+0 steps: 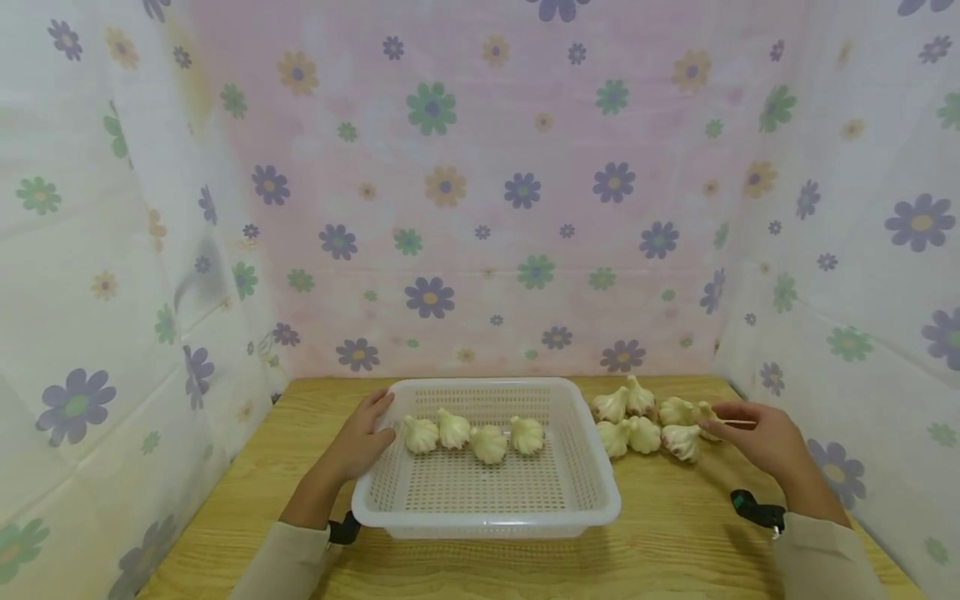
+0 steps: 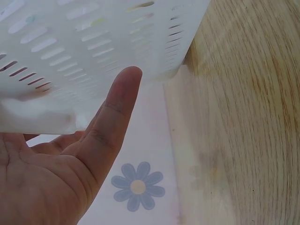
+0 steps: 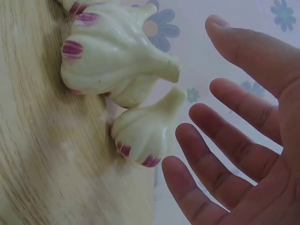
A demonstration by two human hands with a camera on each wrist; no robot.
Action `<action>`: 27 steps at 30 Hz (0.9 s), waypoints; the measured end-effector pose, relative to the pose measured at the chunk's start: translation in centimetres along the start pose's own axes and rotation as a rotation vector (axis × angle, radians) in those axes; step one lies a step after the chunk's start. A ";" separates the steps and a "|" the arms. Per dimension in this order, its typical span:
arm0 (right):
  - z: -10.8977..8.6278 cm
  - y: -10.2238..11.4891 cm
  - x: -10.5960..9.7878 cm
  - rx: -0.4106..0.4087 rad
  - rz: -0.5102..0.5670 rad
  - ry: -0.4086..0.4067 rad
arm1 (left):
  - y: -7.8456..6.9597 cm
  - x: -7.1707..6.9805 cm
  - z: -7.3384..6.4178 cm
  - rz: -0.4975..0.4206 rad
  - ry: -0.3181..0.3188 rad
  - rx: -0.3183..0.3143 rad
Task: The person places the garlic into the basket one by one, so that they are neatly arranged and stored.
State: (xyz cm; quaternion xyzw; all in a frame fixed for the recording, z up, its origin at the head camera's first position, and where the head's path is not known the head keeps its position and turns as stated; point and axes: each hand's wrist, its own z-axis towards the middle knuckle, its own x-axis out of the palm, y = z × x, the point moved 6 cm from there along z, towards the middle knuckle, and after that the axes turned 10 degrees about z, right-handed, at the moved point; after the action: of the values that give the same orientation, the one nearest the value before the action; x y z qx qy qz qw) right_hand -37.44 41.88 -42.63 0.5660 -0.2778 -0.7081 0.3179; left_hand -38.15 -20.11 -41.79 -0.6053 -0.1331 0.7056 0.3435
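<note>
A white perforated plastic basket [image 1: 487, 518] stands on the table with several garlic bulbs [image 1: 489, 445] in it. My left hand [image 1: 366, 437] rests against its left rim. In the left wrist view a straight finger [image 2: 110, 115] lies along the basket wall [image 2: 108, 47]; other fingers are partly hidden. To the right of the basket sits a group of garlic bulbs [image 1: 643, 435], cream with purple marks. My right hand [image 1: 761, 437] is beside the rightmost bulb [image 1: 705, 411]. In the right wrist view its fingers and thumb are spread apart beside a bulb [image 3: 145, 126], with nothing held.
The wooden table [image 1: 660, 525] runs up to a flower-patterned cloth [image 1: 480, 208] at the back, with more such cloth at both sides. Each wrist carries a black strap device [image 1: 757, 508].
</note>
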 end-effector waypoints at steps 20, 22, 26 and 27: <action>-0.6 -1.8 1.0 0.115 0.180 0.111 | 0.3 0.1 0.0 -0.011 0.014 -0.004; -0.5 -1.9 1.4 0.119 0.193 0.120 | 0.3 0.1 0.1 -0.009 0.013 -0.004; -0.4 -2.1 2.0 0.142 0.208 0.142 | 0.3 0.1 0.1 -0.014 0.017 -0.007; -0.3 -2.1 2.1 0.149 0.208 0.147 | 0.2 0.1 0.0 -0.016 0.017 -0.007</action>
State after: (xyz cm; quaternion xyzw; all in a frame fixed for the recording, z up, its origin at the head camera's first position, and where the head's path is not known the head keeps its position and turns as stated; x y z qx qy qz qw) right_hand -37.72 41.65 -45.60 0.6063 -0.3626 -0.6056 0.3663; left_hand -38.27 -20.20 -41.99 -0.6114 -0.1376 0.6972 0.3481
